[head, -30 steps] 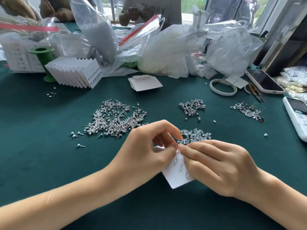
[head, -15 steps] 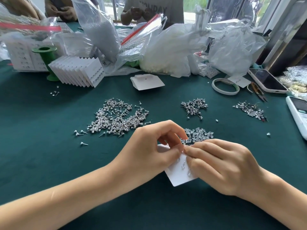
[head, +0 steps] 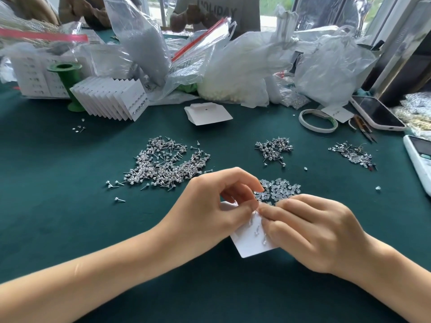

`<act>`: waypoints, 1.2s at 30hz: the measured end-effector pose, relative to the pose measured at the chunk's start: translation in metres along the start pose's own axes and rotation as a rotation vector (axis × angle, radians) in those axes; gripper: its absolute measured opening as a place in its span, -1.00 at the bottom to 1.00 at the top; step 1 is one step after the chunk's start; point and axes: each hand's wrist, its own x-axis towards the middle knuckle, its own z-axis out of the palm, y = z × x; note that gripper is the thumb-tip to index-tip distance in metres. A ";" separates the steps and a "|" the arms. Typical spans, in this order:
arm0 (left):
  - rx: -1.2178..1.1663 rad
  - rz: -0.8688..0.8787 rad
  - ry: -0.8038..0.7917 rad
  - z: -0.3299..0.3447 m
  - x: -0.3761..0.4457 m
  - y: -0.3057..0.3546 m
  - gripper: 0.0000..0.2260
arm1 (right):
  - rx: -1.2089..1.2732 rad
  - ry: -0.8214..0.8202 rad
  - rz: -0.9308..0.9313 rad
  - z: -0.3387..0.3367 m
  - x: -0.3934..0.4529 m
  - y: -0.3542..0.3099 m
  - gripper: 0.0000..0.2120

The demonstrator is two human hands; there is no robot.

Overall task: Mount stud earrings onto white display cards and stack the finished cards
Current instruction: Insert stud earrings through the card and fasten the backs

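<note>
item: white display card [head: 250,247], one in hand, low centre of the green desk [head: 58,229], tilted, its long axis running from upper left under the left hand to lower right. posts of mounted studs [head: 256,230] show on its face; at least three can be made out, others may be hidden by fingers.

left hand [head: 210,206]: grip pinching the card's upper edge, thumb and forefinger pressed together on it. right hand [head: 310,231]: fingers curled over the card's right side, forefinger and thumb tips meeting the left's at the top edge; a small piece seems pinched there, too small to tell what.

key relation: the working spot lies at the card's top edge, directly between both grips; the heap of clear backs [head: 277,188] lies just beyond, nearer the right hand; the largest stud heap [head: 163,164] lies up and left, nearer the left hand.

counts: stud heaps, three (large left, small middle [head: 274,149], small right [head: 354,155]); heap of backs, one; fanned row of finished cards [head: 112,100], one, about ten cards; loose blank card pile [head: 207,113], one; tape roll [head: 318,121], one; phones [head: 377,113], two; green spool [head: 67,85], one; plastic bags [head: 245,66], several.

judgement: card partly filled; stacking not yet due.
</note>
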 end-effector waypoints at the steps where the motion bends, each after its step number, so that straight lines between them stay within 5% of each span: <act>1: 0.001 0.002 0.002 0.000 0.001 0.000 -0.80 | 0.000 0.002 0.000 0.000 0.000 0.000 -0.57; 36: 0.171 0.175 -0.125 -0.008 0.011 -0.008 -0.85 | -0.087 0.010 0.045 -0.003 -0.001 -0.004 -0.61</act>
